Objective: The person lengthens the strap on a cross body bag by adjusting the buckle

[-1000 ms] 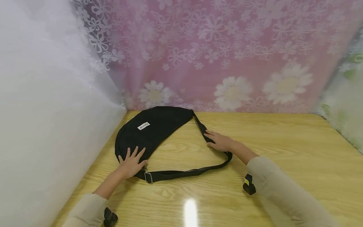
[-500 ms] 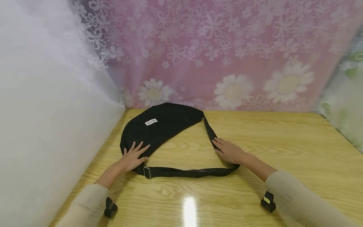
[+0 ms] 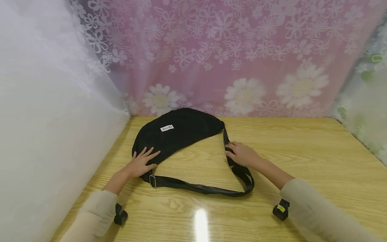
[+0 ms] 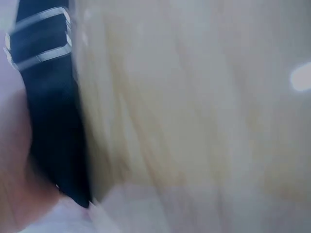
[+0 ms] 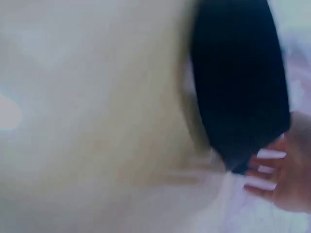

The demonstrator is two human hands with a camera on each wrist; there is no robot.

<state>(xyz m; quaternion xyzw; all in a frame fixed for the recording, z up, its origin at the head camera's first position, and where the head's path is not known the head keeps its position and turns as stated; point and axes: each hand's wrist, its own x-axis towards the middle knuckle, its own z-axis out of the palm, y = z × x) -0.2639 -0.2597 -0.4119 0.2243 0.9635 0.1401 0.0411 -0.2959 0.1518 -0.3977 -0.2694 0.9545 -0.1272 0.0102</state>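
Glossy wood table (image 3: 302,151) w/ pink floral curtain (image 3: 242,50) behind, white wall (image 3: 45,117) left.

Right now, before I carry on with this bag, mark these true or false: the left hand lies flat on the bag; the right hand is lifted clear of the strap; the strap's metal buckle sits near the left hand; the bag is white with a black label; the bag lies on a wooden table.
1. The left hand lies flat on the black bag. True.
2. The right hand is lifted clear of the strap. False: it rests on the strap, by the bag's right end.
3. The metal buckle sits near the left hand. True.
4. The bag is white with a black label. False: it is black with a small white label.
5. The bag lies on a wooden table. True.
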